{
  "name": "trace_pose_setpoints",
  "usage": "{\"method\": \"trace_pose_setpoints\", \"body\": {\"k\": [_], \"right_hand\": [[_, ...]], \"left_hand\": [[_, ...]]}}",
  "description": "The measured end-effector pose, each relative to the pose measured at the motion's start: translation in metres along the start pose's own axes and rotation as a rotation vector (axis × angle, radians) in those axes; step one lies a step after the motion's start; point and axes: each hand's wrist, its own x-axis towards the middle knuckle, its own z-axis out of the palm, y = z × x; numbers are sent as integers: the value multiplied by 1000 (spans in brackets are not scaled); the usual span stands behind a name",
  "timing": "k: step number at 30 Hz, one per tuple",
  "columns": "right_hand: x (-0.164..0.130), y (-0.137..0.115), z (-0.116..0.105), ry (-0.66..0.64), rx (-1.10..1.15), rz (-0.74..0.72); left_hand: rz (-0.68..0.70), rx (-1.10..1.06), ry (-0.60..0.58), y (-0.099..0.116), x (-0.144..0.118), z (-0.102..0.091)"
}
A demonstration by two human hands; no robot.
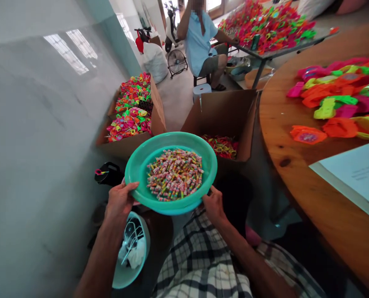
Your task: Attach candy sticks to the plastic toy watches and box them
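Above lap: green basin [135, 171] with candies [174, 174], level so nothing spills. Left hand [120, 201] and right hand [214, 203] each grip rim on opposite sides. Table [296, 174] to right.

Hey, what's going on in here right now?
A seated person holds a green basin by its rim with the left hand and right hand. It holds a heap of small wrapped candies. Bright plastic toys lie on the round wooden table, and another person sits farther back.
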Motion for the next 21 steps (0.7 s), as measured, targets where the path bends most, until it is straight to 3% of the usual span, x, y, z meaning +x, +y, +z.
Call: {"method": "trace_pose_setpoints", "body": {"k": [5, 9, 11, 13, 16, 21], "right_hand": [[-13, -34, -14, 30, 62, -140], [-22, -58, -17, 49, 69, -252], [-25, -62, -19, 49, 53, -323], [-26, -61, -24, 30, 26, -375], [-23, -49, -35, -3, -69, -363], [-20, -20, -65, 7, -217, -239]], "left_hand": [[154, 121, -131, 21, -22, -14], [402, 128, -45, 45, -36, -21], [361, 95, -46, 46, -32, -22], [134, 73, -103, 34, -18, -23], [-177, 85, -175, -9, 7, -22], [-268, 103, -233, -92, 25, -11]]}}
